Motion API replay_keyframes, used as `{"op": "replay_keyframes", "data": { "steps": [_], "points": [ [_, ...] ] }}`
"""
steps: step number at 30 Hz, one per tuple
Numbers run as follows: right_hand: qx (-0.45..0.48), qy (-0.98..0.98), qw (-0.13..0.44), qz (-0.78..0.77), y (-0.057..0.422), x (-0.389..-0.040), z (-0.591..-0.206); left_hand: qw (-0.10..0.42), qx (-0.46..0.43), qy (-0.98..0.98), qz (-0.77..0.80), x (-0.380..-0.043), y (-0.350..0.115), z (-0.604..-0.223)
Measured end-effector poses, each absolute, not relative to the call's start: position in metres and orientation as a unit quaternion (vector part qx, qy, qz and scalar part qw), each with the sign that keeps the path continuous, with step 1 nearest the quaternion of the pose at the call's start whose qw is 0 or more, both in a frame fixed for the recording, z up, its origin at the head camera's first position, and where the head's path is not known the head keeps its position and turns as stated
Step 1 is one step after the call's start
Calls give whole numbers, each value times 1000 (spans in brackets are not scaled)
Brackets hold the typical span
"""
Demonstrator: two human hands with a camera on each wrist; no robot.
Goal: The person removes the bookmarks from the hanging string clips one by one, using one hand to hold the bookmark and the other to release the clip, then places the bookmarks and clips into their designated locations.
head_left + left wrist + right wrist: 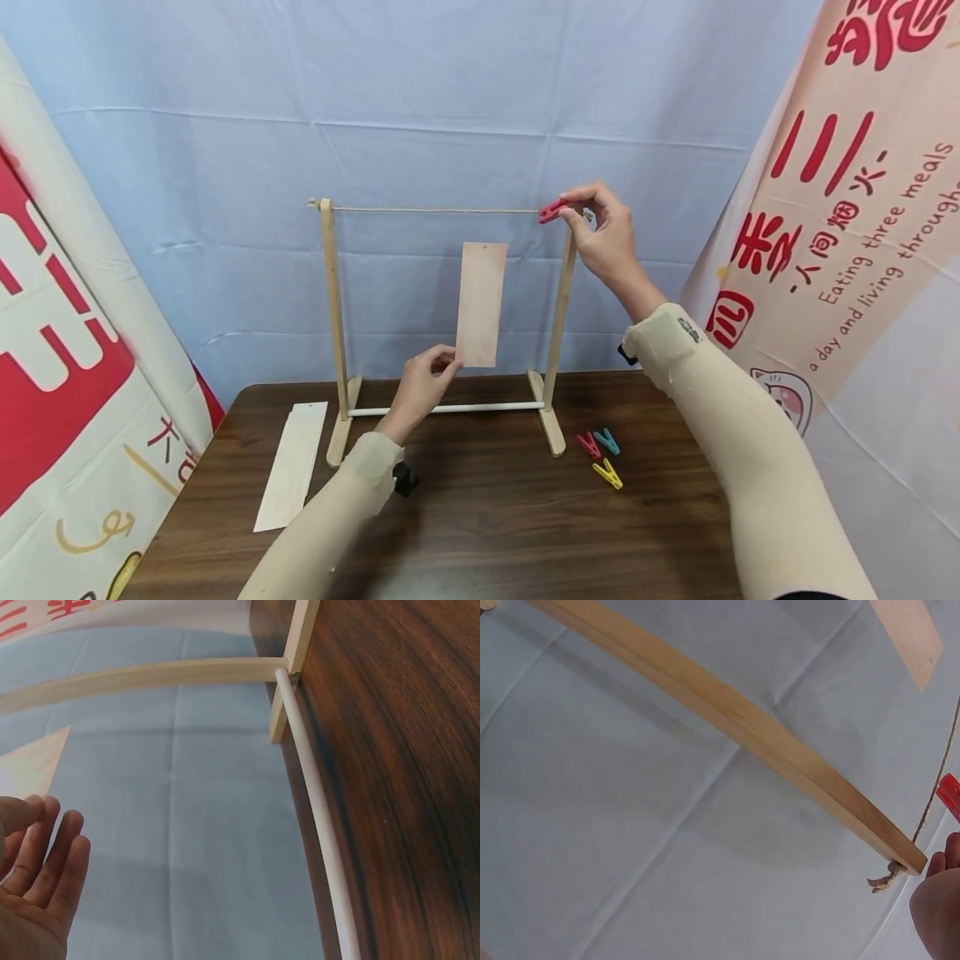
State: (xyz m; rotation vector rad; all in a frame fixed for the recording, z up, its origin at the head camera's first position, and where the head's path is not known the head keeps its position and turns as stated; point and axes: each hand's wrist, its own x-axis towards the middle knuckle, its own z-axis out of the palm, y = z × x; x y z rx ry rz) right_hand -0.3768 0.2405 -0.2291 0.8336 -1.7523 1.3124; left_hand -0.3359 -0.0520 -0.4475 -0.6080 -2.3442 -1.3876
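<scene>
My left hand [426, 385] pinches the lower left corner of a pale wooden strip [482, 304], held upright below the string [435, 210]. A small hole shows near the strip's top edge. In the left wrist view its corner [45, 761] sits between thumb and fingers. At the right end of the string, my right hand [606, 236] pinches a red clothespin [552, 211], whose tip overlaps the string in the head view. The right wrist view catches only part of that red clothespin [950, 796], by the knotted end of the string.
A wooden frame [333, 300] with a white crossbar [450, 409] stands on the dark table [480, 525]. More pale strips [292, 467] lie stacked at the left. Right of the frame lie a red [588, 446], a blue [607, 441] and a yellow clothespin [608, 474].
</scene>
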Motion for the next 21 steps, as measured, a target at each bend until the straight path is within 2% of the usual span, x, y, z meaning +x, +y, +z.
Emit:
{"op": "replay_keyframes", "data": {
  "steps": [9,21],
  "points": [
    [339,-682,390,518,230,-351,-229,178,-204,-825,-497,-335,-58,-452],
    [363,-671,393,514,239,-374,-259,189,-190,-825,-497,-331,-68,-457]
  ]
}}
